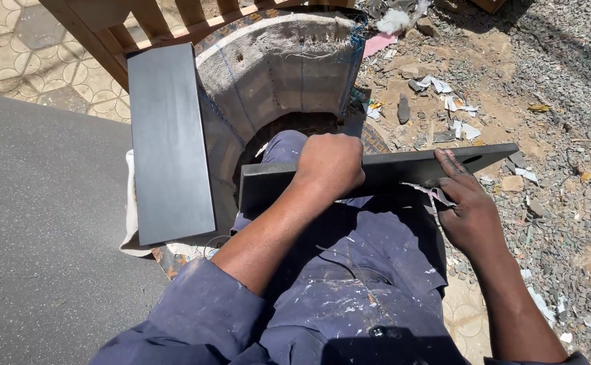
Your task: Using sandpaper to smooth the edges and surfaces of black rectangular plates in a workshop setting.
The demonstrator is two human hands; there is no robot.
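Gravel and scattered litter (444,88) cover the ground on the right, patterned paving shows top left, and a grey slab (38,236) fills the left. Fingers of the left hand (329,164) are curled tight into a fist over the top edge of a dark board (390,172), gripping it. Fingers of the right hand (468,206) lie mostly straight and spread against the board's face near its right end, pressing on a torn strip of pale paper (427,190) there. That board stands on its long edge across the person's lap, over blue paint-flecked overalls (349,284). A second dark panel (170,142) leans just left, against a round concrete ring (282,67). Behind it stands a wooden frame (160,20).
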